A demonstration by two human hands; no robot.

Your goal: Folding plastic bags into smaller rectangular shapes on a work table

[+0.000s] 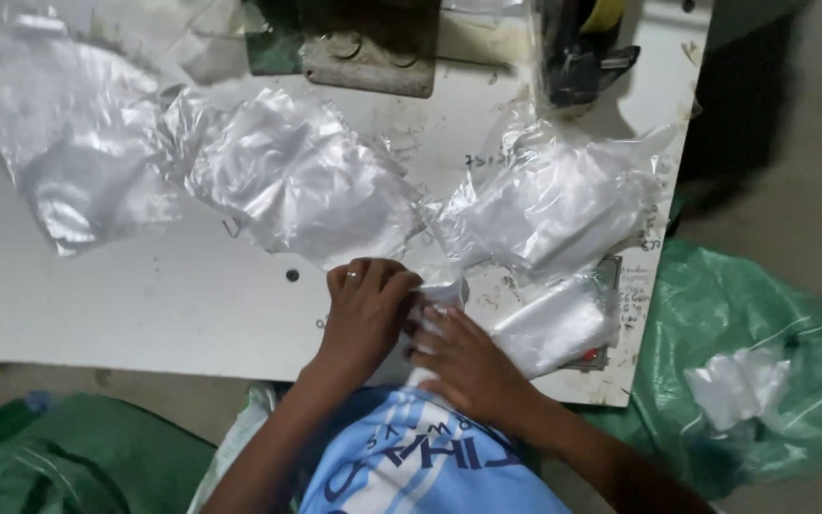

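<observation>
My left hand (365, 309) and my right hand (463, 365) meet at the near edge of a white table (145, 305). Both hold a small clear plastic bag (438, 295) between their fingers, the left with fingers curled over its left end, the right pressing from below. A ring sits on a left finger. A stack of folded clear bags (556, 326) lies just right of my right hand. Much of the held bag is hidden by my fingers.
Crumpled clear plastic bags lie on the table: one pile at left (68, 143), one in the middle (297, 181), one at right (563, 195). A metal machine base (373, 48) stands at the far edge. A green sack (744, 333) holding white plastic sits on the floor at right.
</observation>
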